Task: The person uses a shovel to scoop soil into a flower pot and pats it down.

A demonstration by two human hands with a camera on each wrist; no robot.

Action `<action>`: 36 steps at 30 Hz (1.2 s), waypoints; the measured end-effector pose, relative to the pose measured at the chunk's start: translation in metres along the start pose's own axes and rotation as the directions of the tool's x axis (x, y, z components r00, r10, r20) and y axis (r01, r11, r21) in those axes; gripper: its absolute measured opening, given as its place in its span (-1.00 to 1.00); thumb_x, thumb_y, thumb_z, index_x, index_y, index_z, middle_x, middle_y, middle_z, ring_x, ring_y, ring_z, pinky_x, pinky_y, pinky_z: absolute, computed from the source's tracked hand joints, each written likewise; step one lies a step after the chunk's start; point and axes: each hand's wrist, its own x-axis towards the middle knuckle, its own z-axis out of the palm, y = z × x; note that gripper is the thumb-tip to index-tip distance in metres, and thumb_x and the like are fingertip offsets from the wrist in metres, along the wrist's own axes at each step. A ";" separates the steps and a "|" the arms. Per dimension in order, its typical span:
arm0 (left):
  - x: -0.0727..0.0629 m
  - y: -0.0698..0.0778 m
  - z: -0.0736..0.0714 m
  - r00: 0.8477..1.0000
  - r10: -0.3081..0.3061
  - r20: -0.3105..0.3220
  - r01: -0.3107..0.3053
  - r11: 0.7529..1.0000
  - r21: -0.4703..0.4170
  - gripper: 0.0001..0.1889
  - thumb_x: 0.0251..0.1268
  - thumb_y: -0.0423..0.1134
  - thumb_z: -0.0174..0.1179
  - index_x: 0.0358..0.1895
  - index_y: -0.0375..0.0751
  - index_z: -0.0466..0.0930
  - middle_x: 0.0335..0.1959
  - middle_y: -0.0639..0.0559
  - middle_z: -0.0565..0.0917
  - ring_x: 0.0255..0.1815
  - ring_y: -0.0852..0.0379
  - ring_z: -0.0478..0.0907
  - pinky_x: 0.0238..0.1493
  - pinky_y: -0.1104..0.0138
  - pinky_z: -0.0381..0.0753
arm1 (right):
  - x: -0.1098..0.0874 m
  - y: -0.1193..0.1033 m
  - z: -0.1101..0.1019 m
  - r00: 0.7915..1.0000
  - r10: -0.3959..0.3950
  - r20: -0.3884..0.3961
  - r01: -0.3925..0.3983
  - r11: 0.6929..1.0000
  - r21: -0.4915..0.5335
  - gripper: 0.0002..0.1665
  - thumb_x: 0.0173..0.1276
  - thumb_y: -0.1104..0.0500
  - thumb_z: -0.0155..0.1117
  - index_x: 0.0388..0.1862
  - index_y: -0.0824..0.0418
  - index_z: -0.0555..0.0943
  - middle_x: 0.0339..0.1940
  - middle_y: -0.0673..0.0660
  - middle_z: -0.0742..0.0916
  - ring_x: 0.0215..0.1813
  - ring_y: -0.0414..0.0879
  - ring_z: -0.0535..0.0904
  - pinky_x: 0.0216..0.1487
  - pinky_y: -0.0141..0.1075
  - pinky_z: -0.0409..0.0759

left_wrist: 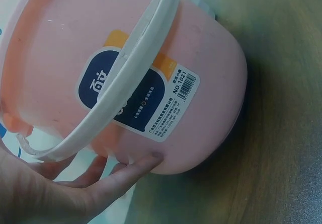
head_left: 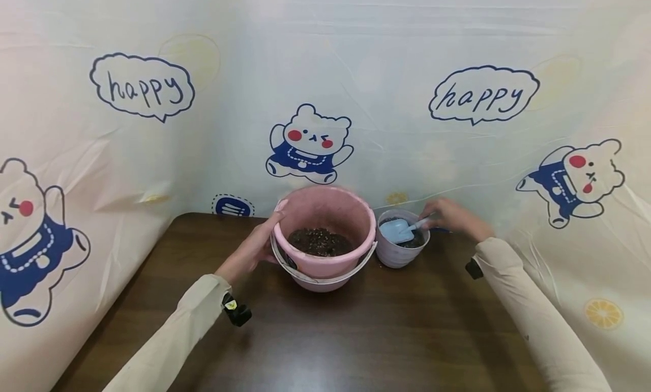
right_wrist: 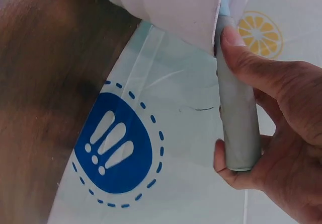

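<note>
A pink bucket [head_left: 325,268] with a white handle [left_wrist: 126,73] stands on the table, dark soil [head_left: 320,242] inside it. My left hand [head_left: 256,242] holds its left side, with fingers against the wall below the rim in the left wrist view. My right hand [head_left: 450,217] grips the grey handle [right_wrist: 239,103] of a small shovel with a light-blue blade [head_left: 396,231]. That blade is over a whitish pot [head_left: 399,256] with dark soil, just right of the bucket. In the right wrist view the pot hides most of the blade.
The brown wooden table [head_left: 325,335] reaches back to a printed curtain [head_left: 386,98] close behind the bucket and pot. A blue item [head_left: 442,230], mostly hidden, lies below my right hand. A label [left_wrist: 166,103] is on the bucket's side.
</note>
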 end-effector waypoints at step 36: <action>0.001 -0.003 0.001 1.000 -0.001 -0.013 0.001 1.000 -0.006 -0.05 0.51 0.38 -0.10 0.67 -0.27 0.03 0.53 -0.44 0.32 0.31 -0.22 0.50 0.10 -0.11 0.69 | -0.007 -0.062 -0.054 0.915 0.061 -0.399 -0.073 0.997 -0.014 -0.78 0.37 0.27 0.48 -0.05 0.33 0.79 -0.10 0.25 0.81 -0.04 0.17 0.63 0.04 0.04 0.48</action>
